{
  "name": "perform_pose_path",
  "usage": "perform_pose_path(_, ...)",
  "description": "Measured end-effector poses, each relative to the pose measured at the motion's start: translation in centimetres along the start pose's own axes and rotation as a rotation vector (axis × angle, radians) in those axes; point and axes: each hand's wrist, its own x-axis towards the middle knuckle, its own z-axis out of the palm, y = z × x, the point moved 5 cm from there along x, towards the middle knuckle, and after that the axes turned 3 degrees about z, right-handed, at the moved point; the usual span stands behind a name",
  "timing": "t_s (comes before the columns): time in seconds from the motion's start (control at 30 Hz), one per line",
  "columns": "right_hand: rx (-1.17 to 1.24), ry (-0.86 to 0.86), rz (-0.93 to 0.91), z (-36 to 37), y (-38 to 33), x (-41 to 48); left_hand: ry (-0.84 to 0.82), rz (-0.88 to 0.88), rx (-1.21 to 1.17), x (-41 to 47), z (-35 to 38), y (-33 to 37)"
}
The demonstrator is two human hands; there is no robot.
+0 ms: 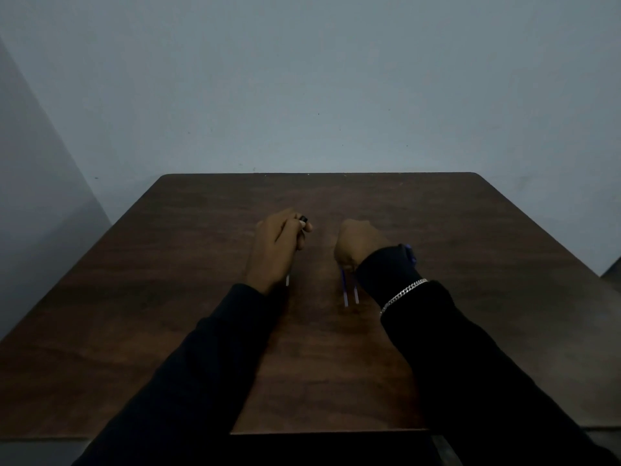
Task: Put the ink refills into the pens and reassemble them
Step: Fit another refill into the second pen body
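Brown table (470, 230), both hands fisted around refills (350, 290)

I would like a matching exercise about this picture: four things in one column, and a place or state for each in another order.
Things:
1. left hand
2. two refills
3. bracelet
4. table

Descriptions:
A. dark brown wood, against the wall
B. sticking out below the right hand
C. silver chain over a black sleeve
D. closed around a pen with a black end

Pairs: 1-D, 2-B, 3-C, 4-A
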Motion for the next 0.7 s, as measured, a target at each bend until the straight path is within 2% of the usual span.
perform_pose_path(0.23,0.031,-0.004,0.020,0.7,0.4,0.7,0.012,-0.004,-0.019,0.0,0.1,-0.2)
perform_pose_path(0.33,0.144,-0.044,0.013,0.1,1.3,0.5,0.014,0.000,-0.019,0.1,0.0,-0.2)
perform_pose_path(0.4,0.216,0.009,-0.001,-1.3,2.2,-0.1,0.011,0.009,-0.017,0.2,0.1,0.0)
perform_pose_path(0.47,0.232,0.142,-0.046,-3.2,3.0,-0.5,0.012,0.019,-0.009,0.1,0.2,0.3)
perform_pose_path(0.53,0.375,0.231,-0.120,-5.0,3.7,-0.6,-0.008,0.019,-0.001,0.0,0.4,0.4)
perform_pose_path(0.7,0.934,0.190,-0.346,-6.9,4.9,-0.4,-0.110,0.030,-0.030,-0.2,1.0,0.7)
